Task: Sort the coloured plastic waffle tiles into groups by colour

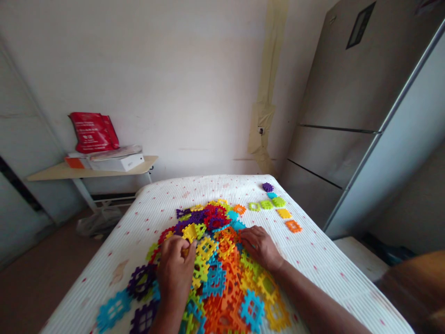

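A heap of colourful plastic interlocking pieces (pixel 213 278) with notched edges covers the middle of the bed-like surface. My left hand (pixel 175 262) is over the heap's left side, its fingers curled and thumb pressed in on a yellow interlocking piece (pixel 190 232). Across the heap, my right hand (pixel 260 246) lies palm down with fingers reaching over orange and blue pieces at the right edge; its fingertips are partly hidden among them. Between the hands are a yellow frame piece (pixel 206 248) and a blue piece (pixel 214 278). Purple pieces (pixel 141 280) lie by my left wrist.
A patterned white cloth (pixel 139 222) covers the surface. Along its right side lie separate pieces: purple (pixel 267 187), green (pixel 266 204), yellow (pixel 284 214) and orange (pixel 294 226). A fridge (pixel 333 116) stands right; a small table (pixel 104 173) with a red bag (pixel 92 132) stands left.
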`<state>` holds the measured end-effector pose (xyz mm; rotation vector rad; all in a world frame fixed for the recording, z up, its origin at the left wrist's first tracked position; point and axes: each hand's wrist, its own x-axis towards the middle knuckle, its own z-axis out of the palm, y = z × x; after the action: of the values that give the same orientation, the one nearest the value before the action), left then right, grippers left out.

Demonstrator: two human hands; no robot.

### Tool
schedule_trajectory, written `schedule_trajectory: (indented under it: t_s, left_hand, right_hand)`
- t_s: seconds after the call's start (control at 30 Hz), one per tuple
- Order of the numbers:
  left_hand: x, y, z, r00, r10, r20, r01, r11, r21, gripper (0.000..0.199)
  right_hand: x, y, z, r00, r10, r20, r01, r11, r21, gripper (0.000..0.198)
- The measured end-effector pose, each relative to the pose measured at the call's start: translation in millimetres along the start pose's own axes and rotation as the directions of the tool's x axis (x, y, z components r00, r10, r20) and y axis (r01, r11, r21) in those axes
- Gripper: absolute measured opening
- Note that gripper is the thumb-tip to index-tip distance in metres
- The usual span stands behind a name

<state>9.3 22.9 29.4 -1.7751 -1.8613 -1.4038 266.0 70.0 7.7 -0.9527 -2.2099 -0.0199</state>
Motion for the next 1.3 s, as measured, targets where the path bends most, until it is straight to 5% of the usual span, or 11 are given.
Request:
schedule_trajectory:
  t_s: [0.17, 0.27, 0.4, 0.6, 1.03, 1.3]
  left_hand:
    - [-2.8, 3.8, 2.2, 0.995, 0.097, 0.016, -0.098, 0.992, 0.076, 0.017]
    - [-5.0, 10.3, -0.1, 0.979, 0.151, 0.136, -0.176, 0.965, 0.194, 0.019]
    - [-7.3, 17.5, -2.3, 0.946, 0.122, 0.299, -0.213, 0.933, 0.292, 0.027]
    - [-7.0, 18.8, -3.0, 0.935, 0.121, 0.334, -0.238, 0.912, 0.334, 0.032]
    - [-3.5, 16.7, -6.4, 0.940, 0.332, 0.072, -0.338, 0.895, 0.289, 0.019]
    - [-9.5, 21.5, -1.3, 0.861, 0.508, -0.039, -0.505, 0.841, -0.192, 0.032]
  right_hand:
    - [-1.3, 1.9, 1.5, 1.000, -0.006, 0.009, 0.006, 1.000, -0.008, 0.016]
    - [-1.2, 1.6, 1.0, 1.000, -0.008, 0.008, 0.008, 1.000, -0.009, 0.016]
    - [-0.2, 0.1, -0.1, 1.000, -0.004, 0.017, 0.004, 1.000, -0.008, 0.017]
    - [-1.0, 1.2, 1.9, 1.000, 0.002, 0.028, -0.002, 1.000, -0.010, 0.019]
    - [1.3, -1.9, -0.7, 1.000, 0.002, 0.017, -0.002, 1.000, 0.009, 0.020]
    - [6.3, -18.1, -10.8, 0.998, 0.007, -0.066, 0.003, 0.990, 0.143, 0.019]
